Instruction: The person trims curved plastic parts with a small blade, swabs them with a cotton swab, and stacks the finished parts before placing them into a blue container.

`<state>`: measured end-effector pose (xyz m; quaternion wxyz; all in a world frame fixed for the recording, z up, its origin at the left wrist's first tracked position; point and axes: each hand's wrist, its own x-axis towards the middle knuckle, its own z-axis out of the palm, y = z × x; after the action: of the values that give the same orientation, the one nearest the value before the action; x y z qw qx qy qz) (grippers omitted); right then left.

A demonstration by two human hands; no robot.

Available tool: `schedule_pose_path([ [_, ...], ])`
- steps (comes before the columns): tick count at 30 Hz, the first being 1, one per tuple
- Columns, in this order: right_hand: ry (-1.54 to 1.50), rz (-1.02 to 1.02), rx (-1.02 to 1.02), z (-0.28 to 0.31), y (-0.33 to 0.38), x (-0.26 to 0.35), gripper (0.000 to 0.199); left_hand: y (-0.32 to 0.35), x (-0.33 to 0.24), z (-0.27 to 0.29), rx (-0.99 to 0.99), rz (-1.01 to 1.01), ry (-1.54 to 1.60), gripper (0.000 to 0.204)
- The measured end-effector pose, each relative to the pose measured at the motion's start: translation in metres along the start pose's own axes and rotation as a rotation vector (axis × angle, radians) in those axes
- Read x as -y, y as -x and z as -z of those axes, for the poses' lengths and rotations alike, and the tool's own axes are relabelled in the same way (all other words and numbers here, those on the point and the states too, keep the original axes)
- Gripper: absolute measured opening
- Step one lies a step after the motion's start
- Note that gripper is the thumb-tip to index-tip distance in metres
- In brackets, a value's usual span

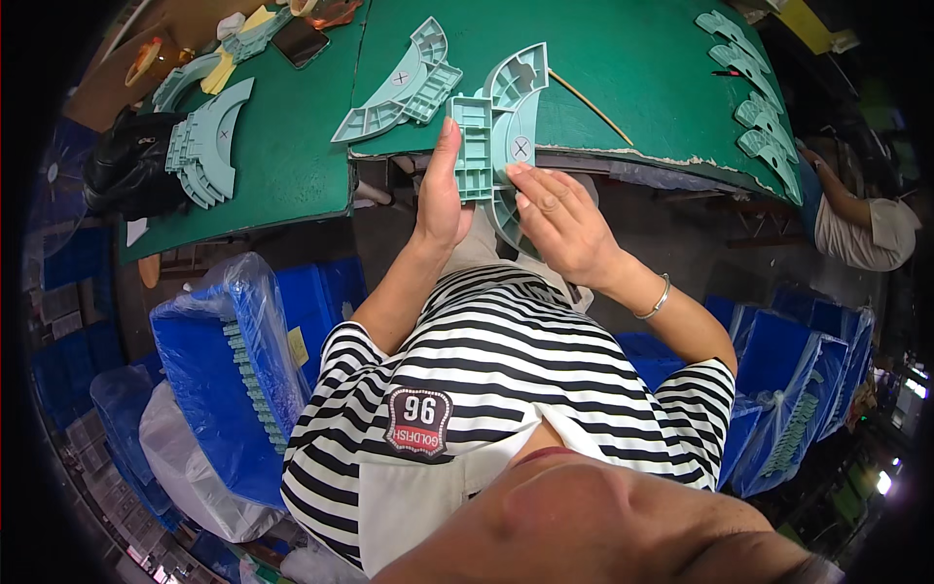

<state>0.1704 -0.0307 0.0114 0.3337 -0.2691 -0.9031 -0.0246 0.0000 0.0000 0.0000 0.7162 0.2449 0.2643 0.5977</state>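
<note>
A curved, pale green molded plastic part is held upright at the table's front edge, its ribbed boxy side toward the left and a marked circle on its face. My left hand grips the boxy side, thumb pointing up along it. My right hand has its fingers bent and pressed on the part's right edge, just below the circle. A similar curved part lies on the table just left of the held one.
On the green table lie a thin stick, a phone and a row of similar parts at right. More parts rest by a black bag. Blue crates stand beside me; another person sits at right.
</note>
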Motion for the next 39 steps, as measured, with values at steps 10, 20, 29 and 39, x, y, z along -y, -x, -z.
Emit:
schedule_pose_path([
  [10,-0.471,-0.19,-0.109,0.024,0.0,0.0,0.035,0.004,-0.001,0.007,0.062,-0.025,-0.109,0.047],
  [20,-0.352,-0.192,0.08,0.034,-0.009,-0.001,0.026,0.007,-0.002,0.002,0.179,-0.159,-0.444,0.04],
  [29,-0.292,-0.142,0.106,0.034,-0.012,-0.003,0.026,0.006,-0.002,0.004,0.201,-0.079,-0.411,0.049],
  [39,-0.005,-0.099,0.098,0.019,-0.008,0.006,0.024,-0.001,0.004,-0.004,0.088,-0.208,-0.398,0.036],
])
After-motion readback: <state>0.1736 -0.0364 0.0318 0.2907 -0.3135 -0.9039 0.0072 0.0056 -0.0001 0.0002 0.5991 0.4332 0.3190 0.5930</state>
